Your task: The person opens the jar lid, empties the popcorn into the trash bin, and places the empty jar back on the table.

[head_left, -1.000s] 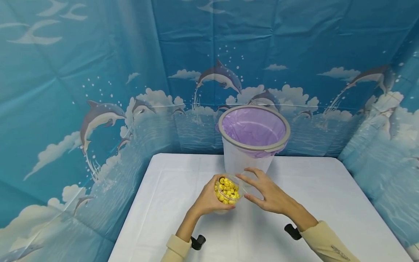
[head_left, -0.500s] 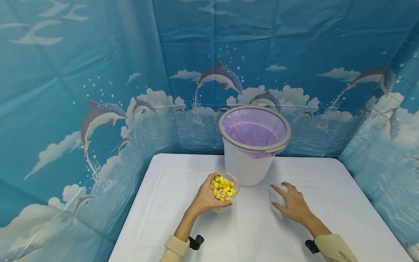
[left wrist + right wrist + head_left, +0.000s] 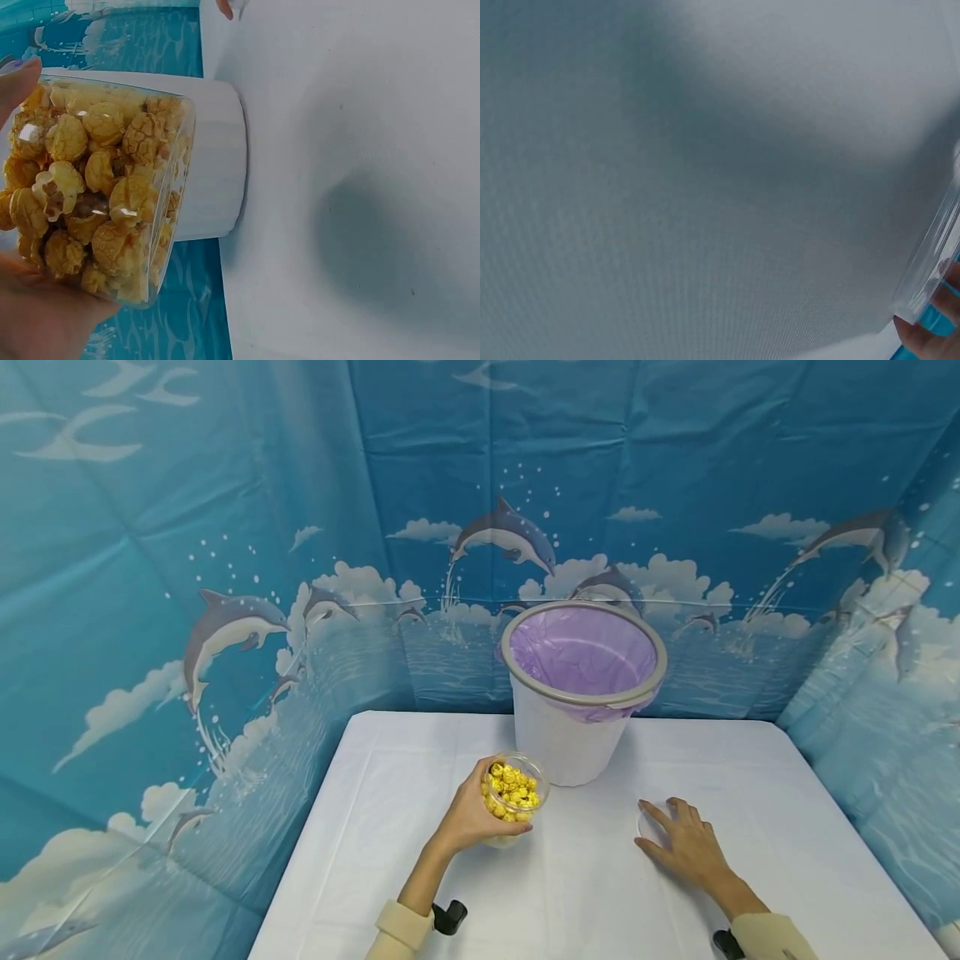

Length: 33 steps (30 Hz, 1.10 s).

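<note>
My left hand (image 3: 467,817) grips a clear plastic jar (image 3: 182,135), thumb and fingers wrapped round its side. Golden popcorn (image 3: 513,787) fills the jar, whose open mouth faces up in the head view. Off to the right, my right hand (image 3: 692,850) holds a clear round lid (image 3: 649,827) by its edge, low over the white tabletop. In the right wrist view the lid (image 3: 930,259) stands at the right border, with fingertips (image 3: 946,300) on its rim; the rest of that hand is cut off.
A white bin (image 3: 562,747) with a grey rim and a purple liner (image 3: 577,652) stands at the back of the white-covered table (image 3: 420,752), just behind the jar. Blue dolphin-print curtains (image 3: 375,527) enclose the table behind and at both sides.
My right hand has moved away from the jar, right and down toward the tabletop, taking the lid with it. The left hand with the jar has shifted only slightly.
</note>
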Each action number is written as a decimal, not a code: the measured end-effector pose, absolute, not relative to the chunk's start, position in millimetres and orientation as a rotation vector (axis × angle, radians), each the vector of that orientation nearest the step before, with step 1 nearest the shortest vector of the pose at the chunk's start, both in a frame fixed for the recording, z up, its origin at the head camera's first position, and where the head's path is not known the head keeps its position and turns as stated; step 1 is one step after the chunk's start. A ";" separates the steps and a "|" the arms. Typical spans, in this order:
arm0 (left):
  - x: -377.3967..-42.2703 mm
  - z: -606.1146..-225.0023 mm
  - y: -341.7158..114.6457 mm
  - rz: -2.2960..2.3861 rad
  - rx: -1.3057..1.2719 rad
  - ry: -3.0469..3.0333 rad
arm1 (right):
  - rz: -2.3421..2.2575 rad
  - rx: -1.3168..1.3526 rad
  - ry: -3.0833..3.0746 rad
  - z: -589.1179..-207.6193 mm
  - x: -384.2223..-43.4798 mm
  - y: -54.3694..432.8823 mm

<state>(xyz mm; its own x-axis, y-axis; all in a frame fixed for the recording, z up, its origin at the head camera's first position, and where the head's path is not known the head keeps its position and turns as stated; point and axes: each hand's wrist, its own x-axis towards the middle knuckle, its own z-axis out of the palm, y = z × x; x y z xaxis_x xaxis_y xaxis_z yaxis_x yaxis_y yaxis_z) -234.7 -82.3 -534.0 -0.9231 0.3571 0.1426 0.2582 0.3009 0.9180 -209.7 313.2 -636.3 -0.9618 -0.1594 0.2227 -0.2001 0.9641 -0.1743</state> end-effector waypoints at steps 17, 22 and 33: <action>-236.7 -539.7 -94.0 1.776 0.512 2.461 | 1.066 0.077 -2.941 -482.2 -289.7 330.1; -236.2 -539.3 -96.1 1.763 0.487 2.461 | 1.142 0.193 -2.846 -399.1 -321.5 314.2; -235.7 -536.9 -100.5 1.756 0.468 2.470 | 0.663 0.299 -3.119 -360.5 -360.7 274.2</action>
